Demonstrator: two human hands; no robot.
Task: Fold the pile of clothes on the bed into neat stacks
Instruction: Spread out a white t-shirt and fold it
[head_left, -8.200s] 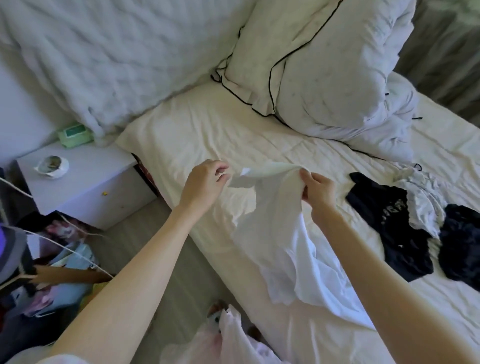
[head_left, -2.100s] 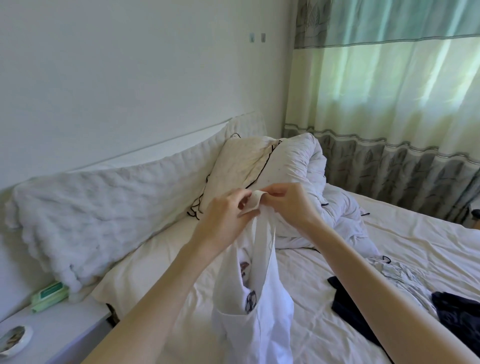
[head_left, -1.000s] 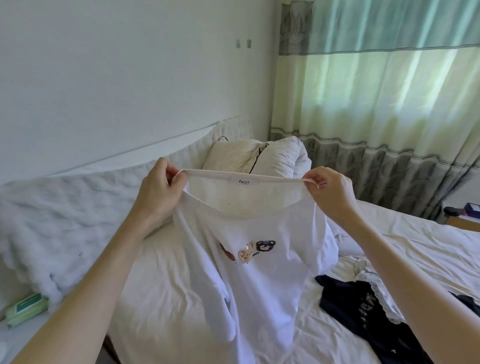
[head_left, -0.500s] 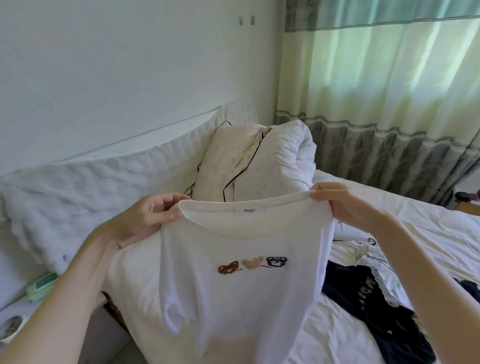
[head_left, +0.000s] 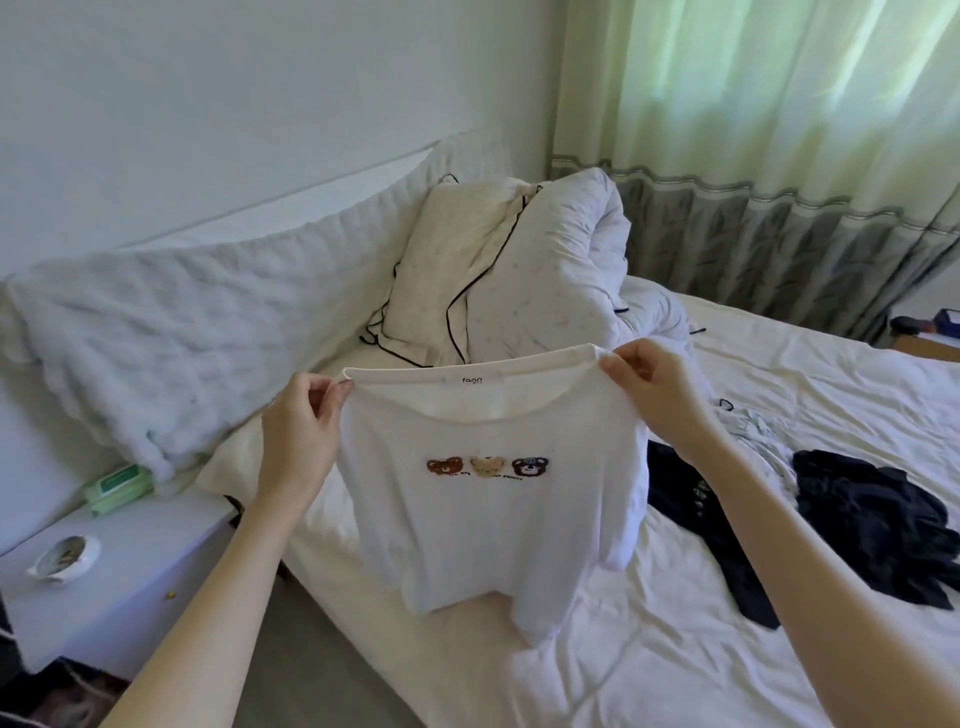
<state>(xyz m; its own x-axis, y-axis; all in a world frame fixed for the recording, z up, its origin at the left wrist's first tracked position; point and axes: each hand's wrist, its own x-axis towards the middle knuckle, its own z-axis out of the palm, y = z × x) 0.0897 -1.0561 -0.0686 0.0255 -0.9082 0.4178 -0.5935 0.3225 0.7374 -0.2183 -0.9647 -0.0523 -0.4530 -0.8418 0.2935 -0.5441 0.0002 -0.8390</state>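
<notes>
The left hand (head_left: 298, 421) pinches the white T-shirt (head_left: 493, 499) at the left end of its neckline, thumb and fingers closed on the collar rib. The right hand (head_left: 657, 389) pinches the right end the same way, just right of the frame's centre. Between them the collar is stretched taut and nearly level, with the label showing at its middle.

Two seconds ago both hands were bunched together on a twisted, hanging bundle of this shirt. A second ago they had drawn apart, but the body still hung crooked and creased. Now the shirt hangs open and square, front toward the camera, the three bear heads (head_left: 487, 466) in an even row across the chest. Its hem folds onto the bed (head_left: 675, 649) at lower centre, so the shirt is lower than half a second ago and has begun to touch down.

This suggests the shaking-out is done and the laying-flat is starting; no fold has been made in this shirt, and no finished stack is in view.

To the right, a dark garment (head_left: 696, 525) lies partly behind the shirt, a pale crumpled garment (head_left: 758, 441) beyond it, and another dark heap (head_left: 878, 525) near the right edge, all unfolded. The pillow (head_left: 524, 270) stands at upper centre, and a white nightstand (head_left: 119, 571) sits at lower left.
</notes>
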